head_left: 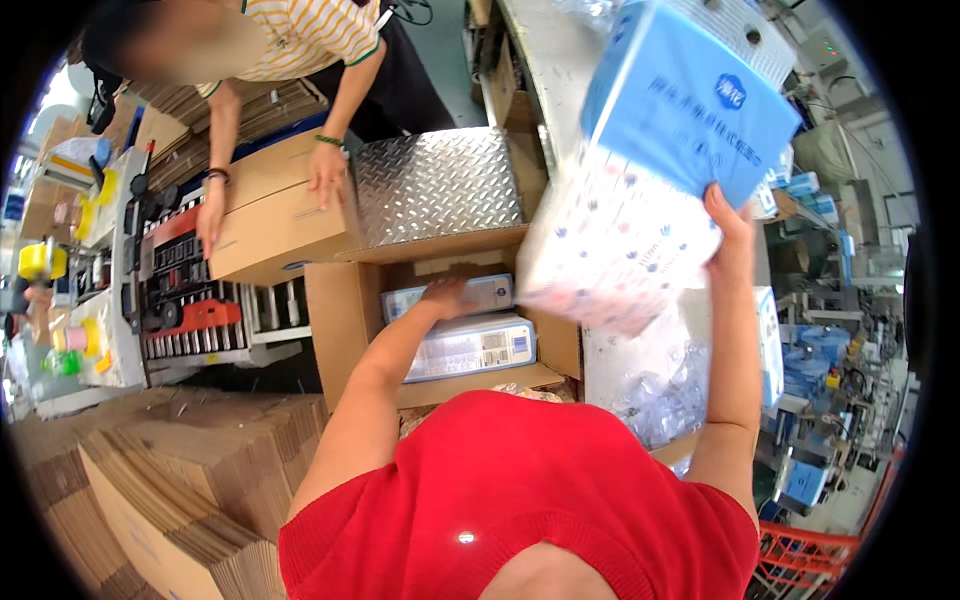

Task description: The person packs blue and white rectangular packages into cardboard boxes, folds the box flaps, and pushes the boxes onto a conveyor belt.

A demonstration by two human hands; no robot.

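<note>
My right hand (pixel 731 238) is closed on the lower right edge of a large soft tissue pack (pixel 690 110), blue above and white with small prints below. The pack is raised over the worktable and its lower part is blurred. My left hand (pixel 445 297) reaches into an open cardboard box (pixel 342 318) in front of me. Its slightly blurred fingers lie stretched across the top of a tissue pack (pixel 490 291) at the box's far side. A second tissue pack (pixel 470 350) lies nearer me in the box, its printed side up.
Across from me, a person in a striped shirt has both hands on a closed carton (pixel 285 210) over a roller conveyor (pixel 275 308). A diamond-patterned metal plate (pixel 435 185) lies beyond my box. Flattened cartons (pixel 190 480) are stacked at left; clear plastic wrap (pixel 665 400) lies at right.
</note>
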